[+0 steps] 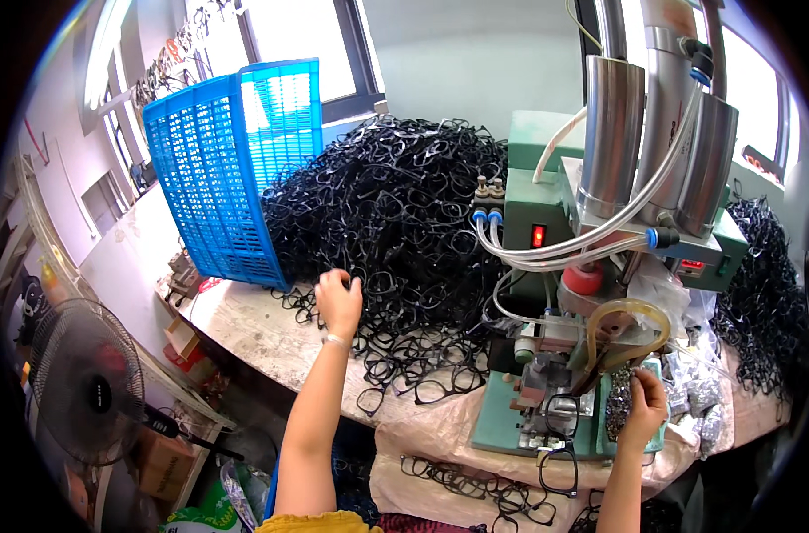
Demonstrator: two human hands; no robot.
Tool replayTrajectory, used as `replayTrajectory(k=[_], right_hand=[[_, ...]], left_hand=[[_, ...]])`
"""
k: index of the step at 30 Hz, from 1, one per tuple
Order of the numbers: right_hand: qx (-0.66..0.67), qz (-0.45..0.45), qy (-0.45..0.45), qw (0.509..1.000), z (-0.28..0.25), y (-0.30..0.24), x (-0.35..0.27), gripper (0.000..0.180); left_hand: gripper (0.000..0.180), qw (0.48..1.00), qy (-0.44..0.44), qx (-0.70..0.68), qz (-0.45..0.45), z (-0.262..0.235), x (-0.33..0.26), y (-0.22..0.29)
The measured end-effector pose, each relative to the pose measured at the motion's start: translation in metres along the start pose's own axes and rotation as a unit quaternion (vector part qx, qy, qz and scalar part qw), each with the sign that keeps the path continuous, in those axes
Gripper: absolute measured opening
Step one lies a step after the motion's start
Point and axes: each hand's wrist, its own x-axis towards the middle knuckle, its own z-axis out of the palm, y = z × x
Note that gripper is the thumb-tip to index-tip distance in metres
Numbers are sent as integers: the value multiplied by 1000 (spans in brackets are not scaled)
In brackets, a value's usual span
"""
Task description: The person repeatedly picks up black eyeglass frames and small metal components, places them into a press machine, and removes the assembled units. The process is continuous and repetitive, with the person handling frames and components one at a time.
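My left hand (pixel 338 304) is at the near left edge of a big heap of black eyeglass frames (pixel 396 195), thumb and fingers apart and nothing visible between them. My right hand (pixel 644 410) is over a green tray of small metal parts (pixel 618 404); its fingertips are pinched together, and whatever they hold is too small to make out. Left of the tray stands a green press machine (pixel 539 191). One black eyeglass frame (pixel 560 473) hangs at its metal fixture (pixel 538 404), one lens ring low and the other higher up.
A blue plastic basket (pixel 211 178) lies tipped against the heap. Clear air hoses (pixel 591 253) loop across the press. Loose frames (pixel 484 493) lie at the table's front edge, small plastic bags (pixel 697 391) at the right. A fan (pixel 89 382) stands at the left.
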Motion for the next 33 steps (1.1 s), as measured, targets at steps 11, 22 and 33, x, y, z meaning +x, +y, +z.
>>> replayTrajectory(k=[11,22,33], right_hand=[[-176,-56,-33,982,-15,-55,-53,12],[-45,-49,-121,990,61,-75,-38,48],[71,102,-195,973,58,-112,-59,73]], left_hand=[[21,973,-205,14,106,42,43,-1],[12,883,-367,-291,-30,-6,-14,40],[14,459,-180,-809,-320,-106,-141,162]])
